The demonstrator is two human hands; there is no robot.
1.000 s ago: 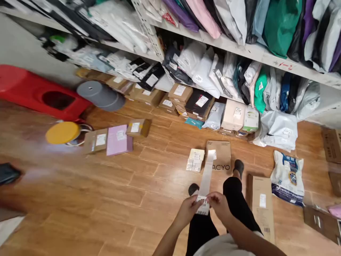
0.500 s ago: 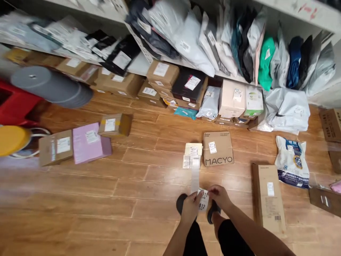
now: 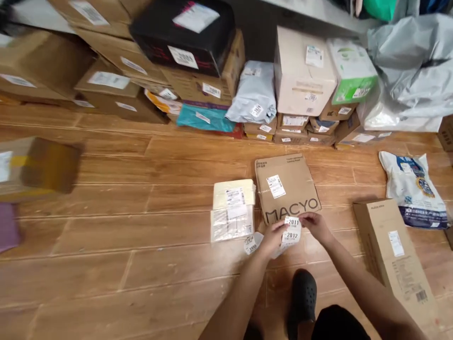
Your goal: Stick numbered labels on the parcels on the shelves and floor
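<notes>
My left hand (image 3: 272, 240) is closed on a strip of white number labels (image 3: 292, 231); 2011 and 2012 can be read on it. A curled tail of the strip, showing 2010, hangs to the left of that hand. At the strip's top right corner, the fingers of my right hand (image 3: 314, 225) pinch its edge. Just beyond both hands lies a flat brown cardboard box (image 3: 288, 184) marked MACYO, with a shipping label on top. Left of the box is a pale yellow and clear-wrapped package (image 3: 232, 210), also labelled, flat on the floor.
A long cardboard box (image 3: 392, 255) lies on the wooden floor at my right, near a white and blue bag (image 3: 414, 191). Stacked parcels, among them a black box (image 3: 184, 38), line the shelf foot ahead. A taped carton (image 3: 38, 165) is at far left.
My view has come lower and closer to the parcels. Both hands, with the label strip, have moved forward to the near edge of the MACYO box.
</notes>
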